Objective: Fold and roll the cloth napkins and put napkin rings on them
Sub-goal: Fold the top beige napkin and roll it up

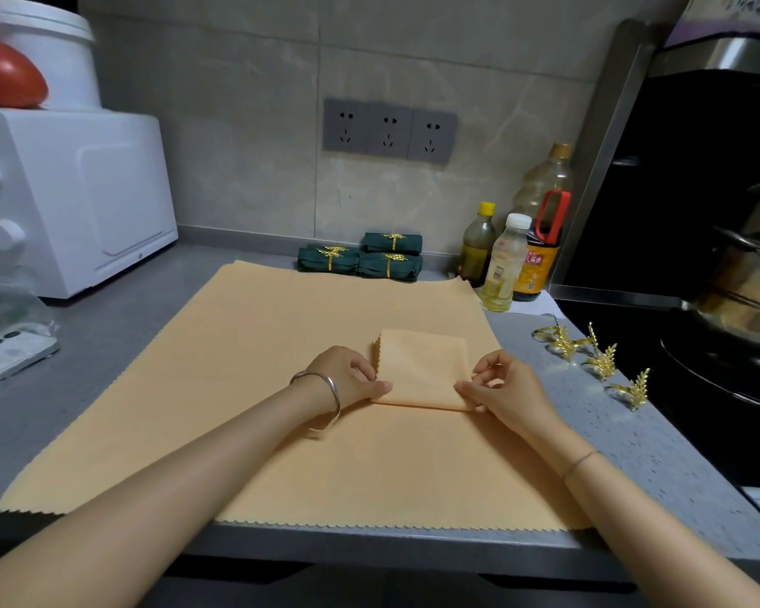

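Folded orange napkin lies on a large flat orange cloth spread over the grey worktop, right of centre and directly ahead of both hands. It reads as a squarish pad, slightly longer front-to-back than wide; zigzag raw edges show at its far-left corner, smooth fold along the near edge.

Left hand sits at the pad's left side w/ thumb lying on the near-left corner, fingers curled in beside the left edge; looks like a light pinch on that corner, though the fingertips are partly hidden. Right hand is at the near-right corner, thumb and forefinger pinching the cloth there, other fingers bent and lifted clear.

So both hands hold the near edge, one per corner, pad stretching away from the person. Judgement: the next move is prob. a roll or fold away from the body, starting at that near edge, so the roll's axis would run left-right betw. the hands. Neither hand is clearly nearer; grip is about even.

Gold leaf napkin rings, approx. four, lie on the worktop to the right, near the right hand, so it is better placed to fetch one. Three finished green napkins w/ rings sit at the back by the wall, well apart from the hands.
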{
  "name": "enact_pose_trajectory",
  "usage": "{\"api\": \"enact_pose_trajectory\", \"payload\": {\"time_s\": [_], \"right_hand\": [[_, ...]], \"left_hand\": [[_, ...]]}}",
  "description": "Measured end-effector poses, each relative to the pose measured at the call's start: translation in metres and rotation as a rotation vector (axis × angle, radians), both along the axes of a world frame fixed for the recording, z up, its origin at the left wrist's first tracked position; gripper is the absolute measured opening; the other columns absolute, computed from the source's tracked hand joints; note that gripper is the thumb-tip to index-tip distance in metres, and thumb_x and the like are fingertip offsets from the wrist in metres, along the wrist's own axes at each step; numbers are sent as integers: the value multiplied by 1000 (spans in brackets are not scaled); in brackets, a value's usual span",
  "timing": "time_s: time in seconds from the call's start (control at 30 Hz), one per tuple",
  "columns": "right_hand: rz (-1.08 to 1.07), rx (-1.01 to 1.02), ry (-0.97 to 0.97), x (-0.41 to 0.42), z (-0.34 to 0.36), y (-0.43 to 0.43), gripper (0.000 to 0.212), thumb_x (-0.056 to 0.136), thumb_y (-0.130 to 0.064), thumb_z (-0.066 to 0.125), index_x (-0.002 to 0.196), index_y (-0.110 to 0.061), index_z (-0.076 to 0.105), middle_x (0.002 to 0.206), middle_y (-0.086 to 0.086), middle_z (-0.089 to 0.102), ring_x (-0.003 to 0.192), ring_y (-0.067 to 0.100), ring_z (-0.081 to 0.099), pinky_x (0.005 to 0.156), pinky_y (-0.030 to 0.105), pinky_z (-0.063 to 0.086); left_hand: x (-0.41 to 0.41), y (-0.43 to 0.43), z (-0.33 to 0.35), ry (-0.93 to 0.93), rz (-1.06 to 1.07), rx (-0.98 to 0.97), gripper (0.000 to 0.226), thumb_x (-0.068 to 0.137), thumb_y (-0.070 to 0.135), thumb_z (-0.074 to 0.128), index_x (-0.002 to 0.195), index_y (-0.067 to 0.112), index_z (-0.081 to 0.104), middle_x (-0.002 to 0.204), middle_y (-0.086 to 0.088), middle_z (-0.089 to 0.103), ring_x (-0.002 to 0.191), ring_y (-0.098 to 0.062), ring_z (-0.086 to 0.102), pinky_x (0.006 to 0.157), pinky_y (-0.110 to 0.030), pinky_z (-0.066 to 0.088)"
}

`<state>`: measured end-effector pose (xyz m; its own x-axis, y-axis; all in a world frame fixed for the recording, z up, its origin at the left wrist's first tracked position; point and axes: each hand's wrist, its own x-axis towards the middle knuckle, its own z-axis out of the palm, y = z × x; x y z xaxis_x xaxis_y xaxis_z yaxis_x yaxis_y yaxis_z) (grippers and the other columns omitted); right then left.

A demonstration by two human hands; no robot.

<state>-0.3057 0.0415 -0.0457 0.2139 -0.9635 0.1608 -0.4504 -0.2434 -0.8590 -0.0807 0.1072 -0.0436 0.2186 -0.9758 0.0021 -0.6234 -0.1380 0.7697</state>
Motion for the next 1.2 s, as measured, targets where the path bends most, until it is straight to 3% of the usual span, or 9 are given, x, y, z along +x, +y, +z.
{"api": "enact_pose_trajectory", "payload": {"time_s": [0.1,0.17,0.23,0.27,0.4,0.67,0.83,1.03,1.2], "right_hand": [[25,-146,194,1,-1,1,34,76,-13,76,99,-21,52,100,0,56,71,8,53,60,14,40],[148,-230,286,6,4,1,50,80,-7,67,125,-20,49,134,0,44,107,11,52,86,8,39],[232,-304,491,17,8,-1,62,85,-9,56,143,-17,34,156,-2,17,142,17,21,114,26,22],[258,-313,595,23,8,-1,63,89,-12,50,148,-17,26,159,-3,6,146,16,6,117,32,10],[333,-232,772,32,-5,-3,56,100,-24,28,152,-19,9,160,-4,-2,146,11,-8,117,34,-6],[332,-222,786,28,-11,-7,60,100,-45,24,152,-19,9,160,-4,0,146,8,-5,118,33,-4],[444,-239,856,5,1,-2,79,88,-67,21,152,-22,12,159,-8,4,145,4,-1,118,27,-3],[481,-315,920,-6,17,5,79,78,-51,41,150,-22,23,157,-7,19,143,9,18,112,20,15],[433,-403,921,-1,18,5,62,91,-34,51,148,-25,30,154,-8,27,140,10,28,110,25,26]], "left_hand": [[0,-4,4,-59,-20,40,46,75,36,75,110,19,51,95,6,60,97,-14,57,88,-28,45],[-3,-9,5,-217,-60,-39,65,82,40,66,136,22,35,130,1,45,125,-18,41,103,-33,36],[-9,-16,5,-475,-153,-126,69,92,43,50,149,23,16,155,2,16,143,-20,15,115,-34,19],[-12,-20,4,-602,-212,-140,67,95,44,42,151,23,11,158,4,6,145,-18,6,117,-34,10],[-21,-31,-5,-836,-348,-3,58,101,44,19,151,20,5,159,4,-2,146,-15,-5,118,-36,-2],[-17,-33,-9,-725,-421,73,52,102,40,13,151,26,2,159,6,-6,146,-13,-9,118,-33,-3],[-9,-14,2,-906,-474,-91,51,100,48,18,148,31,23,154,5,23,141,-19,15,115,-31,11],[-14,-5,11,-984,-491,-80,56,95,48,36,143,20,31,146,2,39,128,-21,35,105,-33,32],[-26,-8,17,-1322,-488,-45,48,102,35,24,143,11,28,139,-8,44,122,-28,41,96,-37,38]]}}
